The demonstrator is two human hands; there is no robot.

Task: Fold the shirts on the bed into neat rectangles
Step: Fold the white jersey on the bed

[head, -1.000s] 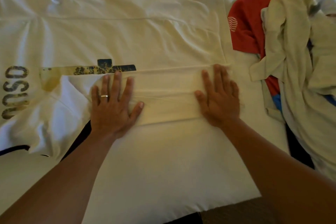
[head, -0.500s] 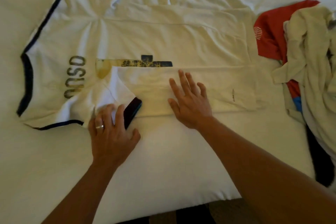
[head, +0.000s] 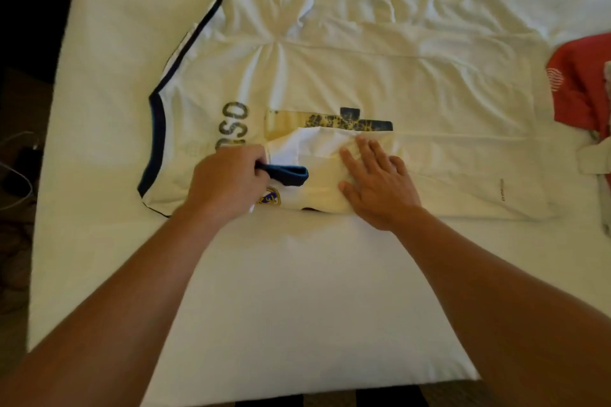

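A white shirt with dark navy trim is lying spread across the middle of the bed, its collar pointing toward 9 o'clock and its hem toward 3 o'clock, the near side already folded inward. The person's left hand is curling its fingers around the navy cuff of the near sleeve, pinching it against the shirt's body. Just toward 3 o'clock of it, the right hand is lying flat with fingers straight and slightly spread, pressing the folded fabric down and gripping nothing. At the 3 o'clock edge of the bed, a red shirt is sitting crumpled, partly out of view, well apart from both hands.
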